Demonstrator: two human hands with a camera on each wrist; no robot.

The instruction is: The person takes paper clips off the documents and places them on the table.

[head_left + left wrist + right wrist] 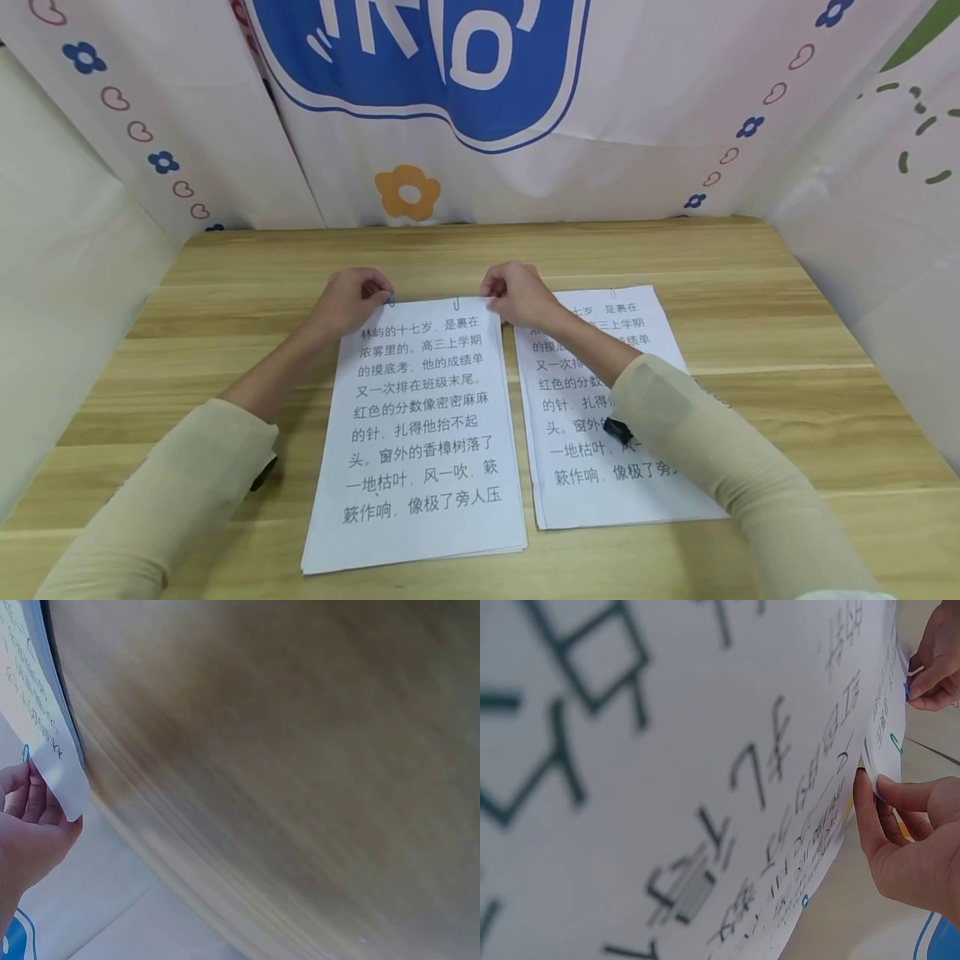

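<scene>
In the head view, the left stack [420, 537] rests on the table [675, 254]; the left hand [352, 298] pinches a blue clip [391, 300] near its top left corner, and the right hand [519, 293] pinches its top right corner. A green clip [456, 304] sits on that edge between them. The right stack [600, 504] lies just beside, partly hidden by the right arm [600, 342]. The left wrist view shows the left hand's pinch at the paper's edge. In the right wrist view, the right hand's thumb and finger grip the left stack's corner, beyond the right stack's print.
</scene>
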